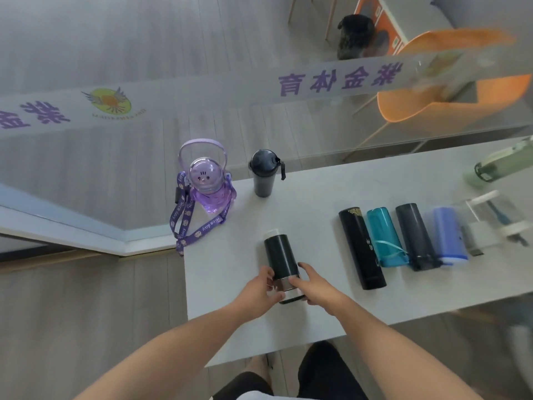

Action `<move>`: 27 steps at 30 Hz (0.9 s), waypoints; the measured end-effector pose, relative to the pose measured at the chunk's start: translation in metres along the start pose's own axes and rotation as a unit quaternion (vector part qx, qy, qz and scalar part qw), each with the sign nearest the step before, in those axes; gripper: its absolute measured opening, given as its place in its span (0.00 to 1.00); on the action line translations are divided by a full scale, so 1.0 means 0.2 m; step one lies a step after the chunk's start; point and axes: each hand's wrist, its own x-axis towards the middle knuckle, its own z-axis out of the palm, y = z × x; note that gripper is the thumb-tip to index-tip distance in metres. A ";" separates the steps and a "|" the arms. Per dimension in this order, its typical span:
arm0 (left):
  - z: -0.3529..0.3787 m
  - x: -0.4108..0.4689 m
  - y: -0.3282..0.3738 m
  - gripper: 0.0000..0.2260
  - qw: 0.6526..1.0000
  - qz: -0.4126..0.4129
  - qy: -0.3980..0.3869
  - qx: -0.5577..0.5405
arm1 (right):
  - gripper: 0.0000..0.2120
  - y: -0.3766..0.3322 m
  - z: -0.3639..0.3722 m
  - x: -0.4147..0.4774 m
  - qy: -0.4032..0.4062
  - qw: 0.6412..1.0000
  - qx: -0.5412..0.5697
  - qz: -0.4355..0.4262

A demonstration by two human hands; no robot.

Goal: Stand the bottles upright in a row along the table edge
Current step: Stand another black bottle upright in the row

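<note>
Now clasped from both sides: dark flask (281,256), lying on its side on the table (317,186), silver band and base end toward the near edge, pale cap pointing away. Left fingers (269,277) curled against the flask's left flank near the band; left hand (258,293) closed on it. Right fingers (300,280) pressed on the opposite flank, thumb tip up on the dark body; right hand (318,290) closed on it too. Farther off, at the table's far left corner, standing upright: purple jug (210,186) with looped handle and lettered strap (184,223) hanging over the edge, and just right of it, apart, a black tumbler (263,173) with lid. To the right, lying side by side in a row: black bottle (362,249), teal bottle (385,236) touching it, grey bottle (415,235), blue bottle (448,235), then a clear bottle (496,217), blurred. Green bottle (501,164) lying beyond, at the right margin.
</note>
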 end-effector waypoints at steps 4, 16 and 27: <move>-0.05 0.05 0.17 0.21 0.997 0.008 0.027 -0.066 | 0.33 -0.10 -0.17 0.01 0.009 0.999 0.013 -0.031; -0.24 0.51 1.01 0.25 0.978 0.005 0.182 -0.105 | 0.19 -0.57 -1.04 0.17 0.003 0.981 -0.018 -0.195; -0.46 0.75 1.34 0.15 0.959 -0.035 0.277 -0.052 | 0.14 -0.84 -1.33 0.45 -0.039 0.980 0.025 -0.194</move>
